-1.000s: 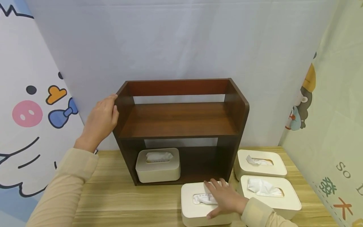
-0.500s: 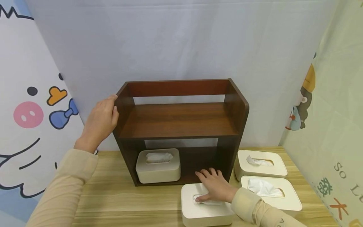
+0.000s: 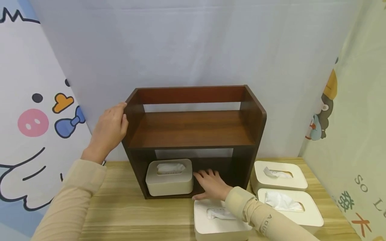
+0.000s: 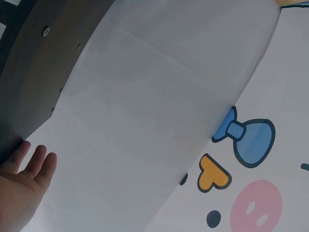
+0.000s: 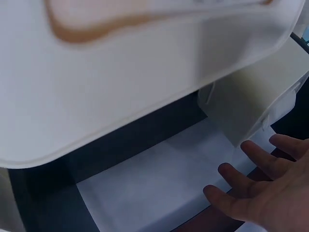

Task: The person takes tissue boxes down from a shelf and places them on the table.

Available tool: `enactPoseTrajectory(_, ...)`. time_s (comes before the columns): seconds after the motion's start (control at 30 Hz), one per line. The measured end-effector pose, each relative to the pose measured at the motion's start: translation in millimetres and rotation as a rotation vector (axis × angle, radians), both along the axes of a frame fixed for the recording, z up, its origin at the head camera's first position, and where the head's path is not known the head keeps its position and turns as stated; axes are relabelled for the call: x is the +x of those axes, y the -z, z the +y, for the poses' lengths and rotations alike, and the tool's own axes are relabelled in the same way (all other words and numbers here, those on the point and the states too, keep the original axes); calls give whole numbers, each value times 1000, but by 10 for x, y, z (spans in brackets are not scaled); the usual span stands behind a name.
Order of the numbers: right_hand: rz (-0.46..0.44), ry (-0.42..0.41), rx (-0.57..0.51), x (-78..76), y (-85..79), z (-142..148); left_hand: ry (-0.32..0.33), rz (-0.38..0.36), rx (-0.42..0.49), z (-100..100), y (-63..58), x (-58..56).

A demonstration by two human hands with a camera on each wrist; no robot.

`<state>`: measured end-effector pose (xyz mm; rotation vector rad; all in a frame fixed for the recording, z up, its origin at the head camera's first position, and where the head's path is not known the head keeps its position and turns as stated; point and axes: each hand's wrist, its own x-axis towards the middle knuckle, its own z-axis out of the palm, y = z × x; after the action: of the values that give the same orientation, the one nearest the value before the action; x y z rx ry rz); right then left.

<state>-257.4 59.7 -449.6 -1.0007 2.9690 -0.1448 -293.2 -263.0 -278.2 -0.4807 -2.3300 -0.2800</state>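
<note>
My left hand point(image 3: 110, 129) rests against the upper left side panel of a dark brown two-tier shelf point(image 3: 193, 129). In the left wrist view its fingers point(image 4: 47, 170) look fairly straight, one meeting the panel. My right hand point(image 3: 211, 185) reaches into the lower tier with fingers spread and holds nothing. Left of it, inside that tier, a cream tissue box point(image 3: 170, 185) stands by the left wall; whether the fingertips touch it I cannot tell. Below the right hand and forearm, a second tissue box point(image 3: 208, 226) lies in front of the shelf, partly covered.
Two more cream tissue boxes, a rear one point(image 3: 280, 182) and a front one point(image 3: 312, 211), stand on the wood-grain table point(image 3: 135, 217) right of the shelf. A pale cloth point(image 3: 193, 43) hangs behind. Printed cartoon sheets flank both sides.
My right hand has moved off the front tissue box, forward and left into the lower tier. The left hand stays at the side panel, and the boxes keep their places.
</note>
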Motion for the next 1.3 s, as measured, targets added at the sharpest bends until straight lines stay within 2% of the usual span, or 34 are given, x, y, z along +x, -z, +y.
enactPoseTrajectory(0.3, -51, 50, -24, -212, -21, -224, 6, 24, 0, -6, 17, -28)
enactPoseTrajectory(0.47, -30, 31, -57, -332, 22, -278, 3, 2, 6, 24, 17, -30)
enactPoseTrajectory(0.67, -74, 28, -86, -455, 35, -341, -6, -14, 11, 56, -6, -27)
enactPoseTrajectory(0.83, -113, 42, -70, -518, 81, -389, -7, -10, 12, 70, -9, -38)
enactPoseTrajectory(1.3, -134, 85, -53, -656, 270, -538, -11, -14, 13, 69, 42, -49)
